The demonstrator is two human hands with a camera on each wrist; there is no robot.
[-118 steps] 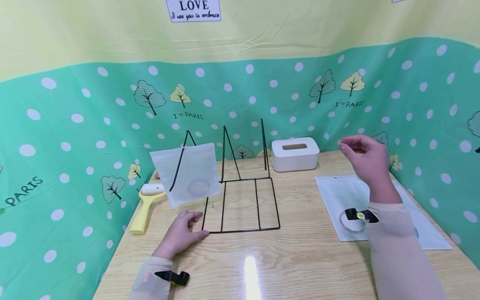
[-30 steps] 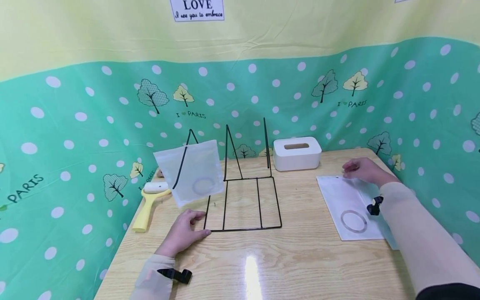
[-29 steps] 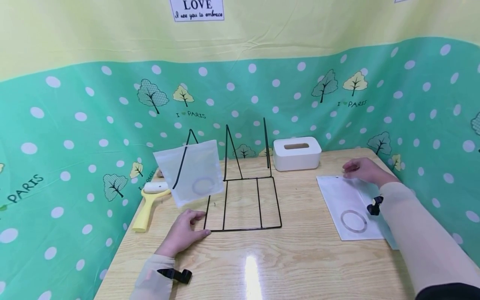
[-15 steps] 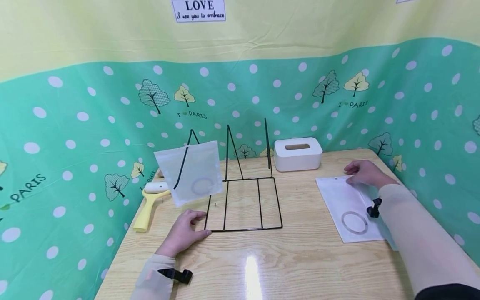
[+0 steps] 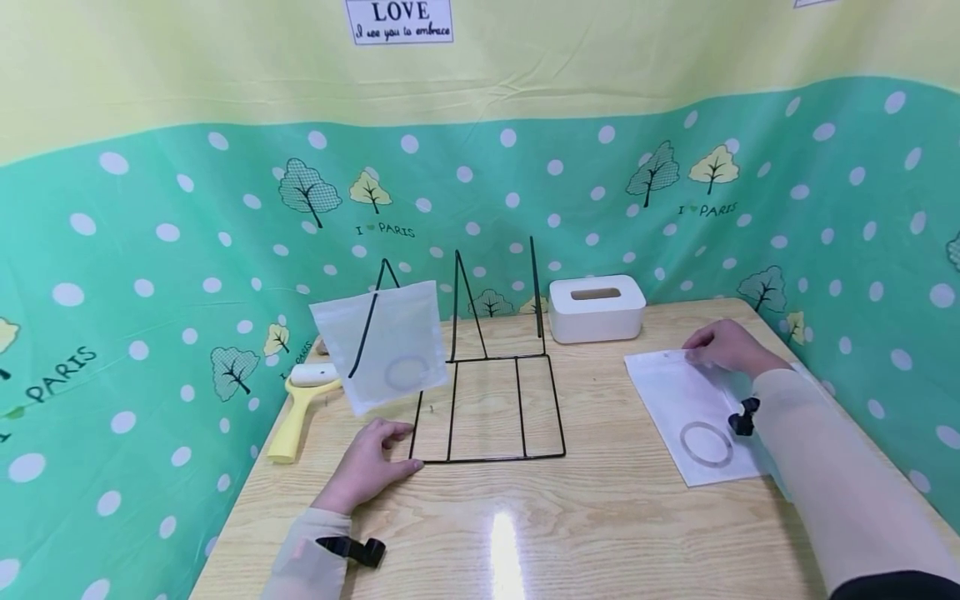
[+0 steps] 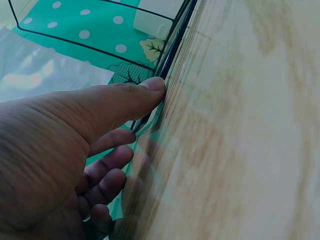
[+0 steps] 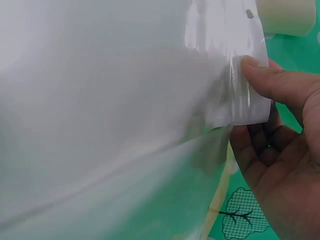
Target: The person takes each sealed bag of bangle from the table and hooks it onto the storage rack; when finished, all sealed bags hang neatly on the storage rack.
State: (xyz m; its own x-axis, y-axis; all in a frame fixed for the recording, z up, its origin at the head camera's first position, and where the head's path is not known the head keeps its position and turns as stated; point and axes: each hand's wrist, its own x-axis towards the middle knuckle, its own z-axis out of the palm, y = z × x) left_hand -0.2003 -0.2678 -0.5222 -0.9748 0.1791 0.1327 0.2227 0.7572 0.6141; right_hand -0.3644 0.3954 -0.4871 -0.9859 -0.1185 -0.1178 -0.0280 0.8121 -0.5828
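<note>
My left hand (image 5: 366, 463) grips the front left corner of a black wire rack (image 5: 487, 459). The thumb presses on the wire in the left wrist view, with the fingers curled beside it. A white translucent zip bag (image 5: 375, 346) with a faint ring shape hangs tilted on the rack's left upright. At the table's right side, my right hand (image 5: 726, 347) pinches the top edge of another white zip bag (image 5: 667, 396), which shows a larger ring shape. In the right wrist view the thumb lies on this bag's zip strip (image 7: 241, 95). More bag material lies beneath, partly hidden by my sleeve.
A white tissue box (image 5: 597, 321) stands behind the rack to its right. On the left lies a lint roller with a yellow handle (image 5: 288, 429). A patterned green cloth (image 5: 585, 192) hangs round the table's back and sides.
My right hand has come down from the air onto the bag's top edge and pinches it. The bag has shifted slightly left in the last half second. My left hand stays at the rack.
</note>
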